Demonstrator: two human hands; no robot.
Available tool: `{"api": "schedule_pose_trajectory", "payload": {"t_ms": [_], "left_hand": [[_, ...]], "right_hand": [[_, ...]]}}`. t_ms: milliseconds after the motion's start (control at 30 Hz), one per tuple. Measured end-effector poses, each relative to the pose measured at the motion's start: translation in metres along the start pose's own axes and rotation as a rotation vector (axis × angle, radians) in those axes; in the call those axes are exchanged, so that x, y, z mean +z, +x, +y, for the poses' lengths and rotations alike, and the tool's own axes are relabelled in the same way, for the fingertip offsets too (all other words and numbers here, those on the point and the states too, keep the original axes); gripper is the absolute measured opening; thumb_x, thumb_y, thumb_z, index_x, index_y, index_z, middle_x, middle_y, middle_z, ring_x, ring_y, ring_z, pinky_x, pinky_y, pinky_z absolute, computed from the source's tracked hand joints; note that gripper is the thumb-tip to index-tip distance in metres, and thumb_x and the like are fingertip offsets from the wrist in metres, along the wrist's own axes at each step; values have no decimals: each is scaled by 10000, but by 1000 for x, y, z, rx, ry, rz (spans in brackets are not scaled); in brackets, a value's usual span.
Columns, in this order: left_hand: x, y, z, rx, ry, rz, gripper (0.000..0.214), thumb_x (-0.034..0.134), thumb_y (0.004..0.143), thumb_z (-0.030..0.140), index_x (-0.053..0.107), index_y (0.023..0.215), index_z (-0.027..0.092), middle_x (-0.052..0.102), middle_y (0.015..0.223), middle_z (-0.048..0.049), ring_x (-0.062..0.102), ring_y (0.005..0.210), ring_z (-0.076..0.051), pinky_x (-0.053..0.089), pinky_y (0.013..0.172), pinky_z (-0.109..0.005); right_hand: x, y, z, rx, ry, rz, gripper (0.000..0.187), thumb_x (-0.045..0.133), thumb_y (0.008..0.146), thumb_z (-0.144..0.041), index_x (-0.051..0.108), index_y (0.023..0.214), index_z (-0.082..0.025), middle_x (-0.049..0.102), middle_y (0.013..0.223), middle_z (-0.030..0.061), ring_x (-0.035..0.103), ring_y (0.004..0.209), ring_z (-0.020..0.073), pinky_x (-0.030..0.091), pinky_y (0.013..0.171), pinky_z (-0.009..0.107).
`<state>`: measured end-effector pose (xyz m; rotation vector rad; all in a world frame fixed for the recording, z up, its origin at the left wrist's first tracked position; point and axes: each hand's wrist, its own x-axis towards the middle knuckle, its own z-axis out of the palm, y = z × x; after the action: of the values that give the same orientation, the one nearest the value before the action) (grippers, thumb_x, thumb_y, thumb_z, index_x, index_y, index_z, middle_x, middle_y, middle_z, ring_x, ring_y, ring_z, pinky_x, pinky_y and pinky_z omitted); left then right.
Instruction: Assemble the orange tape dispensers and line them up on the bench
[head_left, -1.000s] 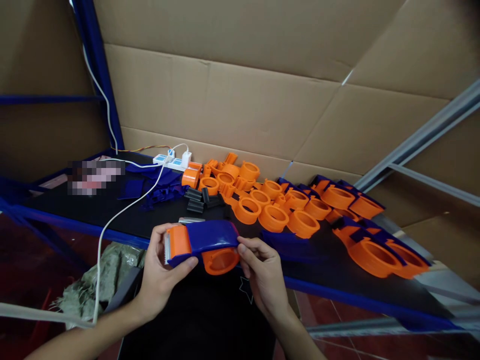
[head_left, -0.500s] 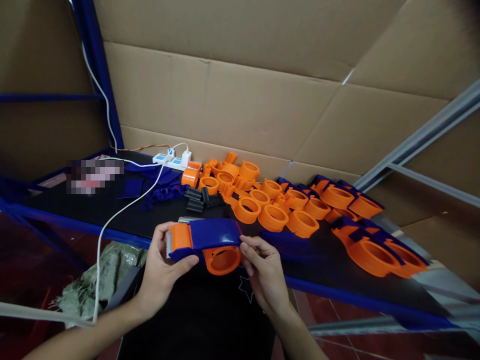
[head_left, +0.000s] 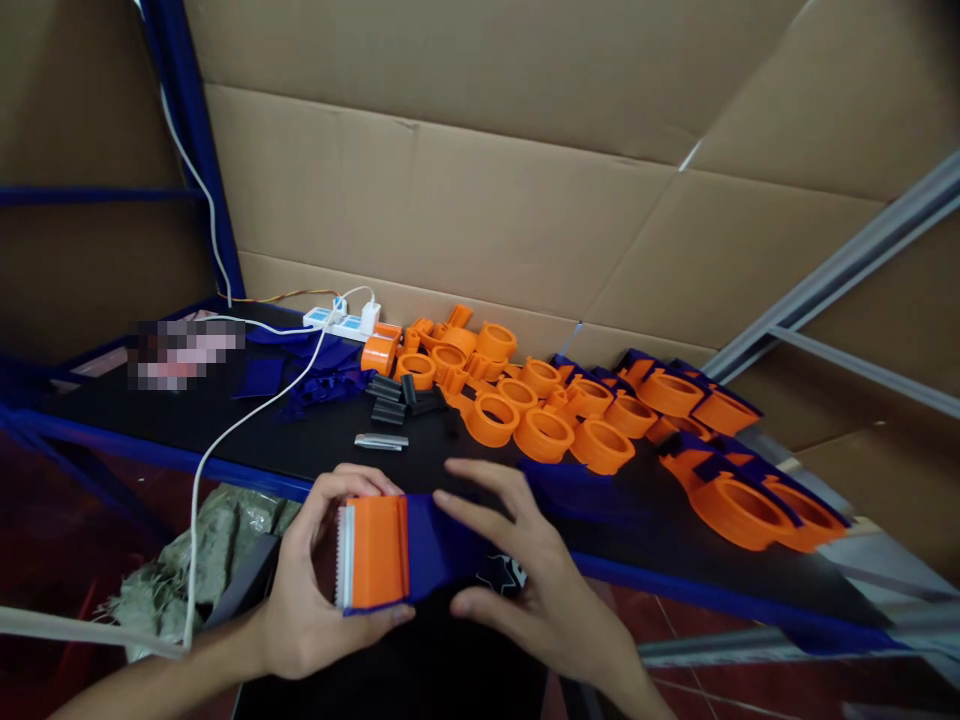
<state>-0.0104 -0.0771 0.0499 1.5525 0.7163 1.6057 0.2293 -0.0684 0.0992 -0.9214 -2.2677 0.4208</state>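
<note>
Just in front of the near edge of a black worktop (head_left: 660,520), at seven o'clock from the centre of the view, a person's left hand (head_left: 304,590) is gripping an orange-and-blue tape dispenser (head_left: 379,550) between thumb and fingers, with its toothed metal edge (head_left: 346,560) facing nine o'clock. At six o'clock the right hand (head_left: 525,560) is spreading its fingers around the dispenser's blue end; whether the fingertips are touching it, one cannot tell. On the worktop, loose orange frames (head_left: 536,448) are crowding the middle, while orange-and-blue units (head_left: 716,505) are lying together at four o'clock. Small black parts (head_left: 388,411) and thin metal strips (head_left: 381,441) are resting near eight o'clock, and blue pieces (head_left: 319,378) are heaping up at nine, below a white power strip (head_left: 341,322). A white cable (head_left: 255,410) is crossing the worktop's left side. Cardboard panels (head_left: 450,180) are walling the space at twelve o'clock; a blue post (head_left: 201,160) is rising at ten and a grey metal bar (head_left: 840,275) is slanting at two to three. Below the worktop, a greenish plastic bundle (head_left: 232,530) is sitting at eight o'clock, and red floor tiles (head_left: 637,610) are showing at five.
</note>
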Motion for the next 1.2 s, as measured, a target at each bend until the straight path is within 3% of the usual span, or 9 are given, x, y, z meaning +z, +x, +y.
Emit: {"api": "schedule_pose_trajectory", "payload": {"t_ms": [100,400,733,833,967,1133,1200], "left_hand": [[0,-2,1,47,-8,-64,706,914,548,154,566,1146,290,620,1096,-82,626,1041,-324,497,916,-471],[-4,-2,2,183,34,-104,752,893,530,78,618,1195,293,675,1079,-101,652,1015,-349,501,963,-594],[-11,-2,-1,242,72,-164,789,893,504,68,635,1220,275,709,1078,-126,674,1004,-375,515,926,-589],[-8,-4,-3,154,32,-136,783,910,497,75,639,1198,293,700,1135,-124,669,1055,-375,517,943,-558],[-2,-7,-3,-116,-104,-72,720,914,581,170,590,1209,310,652,1308,-124,643,1153,-354,522,952,-469],[-2,-1,-5,-381,-280,-32,583,819,753,266,559,1274,291,618,1376,-129,648,1144,-325,512,957,-417],[-1,2,-9,-435,-362,-94,607,820,760,293,555,1305,300,569,1443,-139,626,1190,-341,503,988,-445]], "right_hand": [[6,0,-1,-110,49,-58,676,704,891,-426,439,1505,-327,562,1343,108,548,1218,255,476,1038,410],[19,-12,8,-178,-60,134,708,689,891,-464,414,1527,-320,555,1230,125,546,1119,273,523,905,426],[17,-15,0,-154,-131,34,718,643,911,-500,375,1549,-309,541,1276,132,541,1152,270,508,956,406],[14,-13,-1,-140,-149,-2,707,618,934,-491,353,1560,-296,548,1300,137,532,1192,280,500,992,425],[12,-12,-6,-121,-229,-15,747,663,911,-466,355,1561,-264,542,1352,150,522,1243,295,504,1017,440],[6,-26,-11,-190,-304,111,580,638,919,-127,512,1467,-271,641,1228,109,575,1168,260,517,994,424],[-1,-33,-11,-171,-276,163,575,598,903,-38,562,1425,-277,672,1185,94,616,1081,240,546,916,392]]}}
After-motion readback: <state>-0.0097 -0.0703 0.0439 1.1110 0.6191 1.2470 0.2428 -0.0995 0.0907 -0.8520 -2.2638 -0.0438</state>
